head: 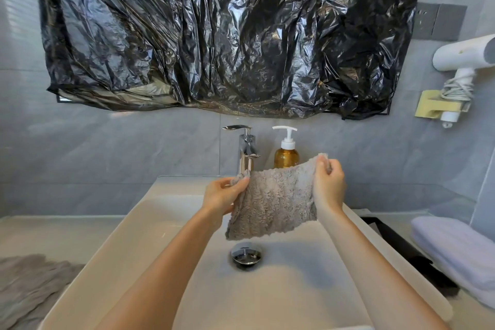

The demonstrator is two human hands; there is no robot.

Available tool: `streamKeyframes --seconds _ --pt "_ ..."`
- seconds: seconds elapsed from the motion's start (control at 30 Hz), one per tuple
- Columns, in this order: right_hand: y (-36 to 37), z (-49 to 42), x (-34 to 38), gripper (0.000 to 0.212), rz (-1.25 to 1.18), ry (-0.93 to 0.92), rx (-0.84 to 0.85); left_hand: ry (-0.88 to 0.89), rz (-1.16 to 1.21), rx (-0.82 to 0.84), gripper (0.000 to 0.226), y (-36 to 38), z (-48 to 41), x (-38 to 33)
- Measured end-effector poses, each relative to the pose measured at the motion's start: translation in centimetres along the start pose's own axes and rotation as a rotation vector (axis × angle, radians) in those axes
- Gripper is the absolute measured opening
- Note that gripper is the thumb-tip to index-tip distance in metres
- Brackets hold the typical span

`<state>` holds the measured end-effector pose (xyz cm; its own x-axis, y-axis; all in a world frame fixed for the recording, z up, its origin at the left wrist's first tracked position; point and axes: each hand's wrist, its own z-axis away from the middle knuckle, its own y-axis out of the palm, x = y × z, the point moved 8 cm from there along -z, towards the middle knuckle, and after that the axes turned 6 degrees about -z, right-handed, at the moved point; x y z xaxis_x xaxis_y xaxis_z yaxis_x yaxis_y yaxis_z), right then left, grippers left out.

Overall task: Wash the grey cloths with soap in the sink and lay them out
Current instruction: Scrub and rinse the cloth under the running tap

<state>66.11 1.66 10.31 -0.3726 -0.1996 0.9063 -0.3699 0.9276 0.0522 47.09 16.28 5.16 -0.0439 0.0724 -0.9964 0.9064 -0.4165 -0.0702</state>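
A grey fluffy cloth point(276, 201) hangs spread out above the white sink point(166, 222). My left hand point(222, 195) pinches its upper left corner and my right hand point(328, 182) pinches its upper right corner. The cloth's lower edge dangles just above the chrome drain point(246, 253). Behind the cloth stand the chrome tap point(245, 151) and an amber soap bottle point(286, 151) with a white pump. More grey cloth point(29, 286) lies crumpled on the counter at the lower left.
A folded pale lilac towel point(455, 252) lies on the counter at the right, beside a black object point(401, 246) along the sink's edge. A white hair dryer point(463, 61) hangs on the right wall. Black plastic sheeting point(227, 35) covers the mirror above.
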Motion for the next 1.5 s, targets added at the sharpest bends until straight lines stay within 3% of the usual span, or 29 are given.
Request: streamKeyframes --seconds 0.17,0.27,0.37,0.53,0.6,0.7,0.8,0.97,1.07,1.23,1.33,1.5 --pt "1.4 1.0 0.4 0.037 -0.010 -0.041 0.136 0.006 0.029 0.013 0.023 -0.1 0.2 -0.1" --pt "3.5 2.4 1.1 0.028 -0.035 -0.059 0.318 0.018 0.042 0.055 0.032 1.3 0.5 -0.6" --pt "5.5 4.6 2.0 0.022 -0.011 -0.190 0.452 0.011 0.098 0.080 0.040 2.4 0.8 -1.0" --pt "6.3 5.4 1.3 0.032 0.044 -0.268 0.406 0.249 0.063 0.023 0.040 4.1 2.5 -2.4" --pt "6.6 5.8 1.4 0.034 0.049 -0.254 0.402 0.295 0.018 -0.024 0.042 4.1 2.5 -2.7" --pt "8.1 7.4 1.2 0.033 0.159 -0.287 0.534 0.312 -0.086 -0.165 0.044 2.7 1.8 -2.4" --pt "8.2 6.0 0.6 0.032 0.155 -0.211 0.487 0.362 -0.209 -0.113 0.043 3.8 2.3 -2.4" --pt "8.3 6.8 1.0 0.036 0.107 -0.197 0.520 0.284 -0.181 -0.109 0.040 3.5 1.3 -1.9" --pt "7.5 5.5 0.7 0.034 0.092 -0.153 0.430 0.265 -0.170 -0.029 0.041 4.7 2.2 -2.0" --pt "8.1 6.9 1.7 0.037 0.142 -0.260 0.445 0.257 -0.145 -0.084 0.034 3.8 2.0 -2.2" --pt "7.4 5.2 1.2 0.036 0.102 -0.195 0.365 0.286 -0.166 -0.039 0.041 4.7 2.7 -2.5" --pt "7.5 5.8 1.4 0.038 0.095 -0.223 0.417 0.357 -0.141 -0.090 0.040 4.3 3.2 -3.5"
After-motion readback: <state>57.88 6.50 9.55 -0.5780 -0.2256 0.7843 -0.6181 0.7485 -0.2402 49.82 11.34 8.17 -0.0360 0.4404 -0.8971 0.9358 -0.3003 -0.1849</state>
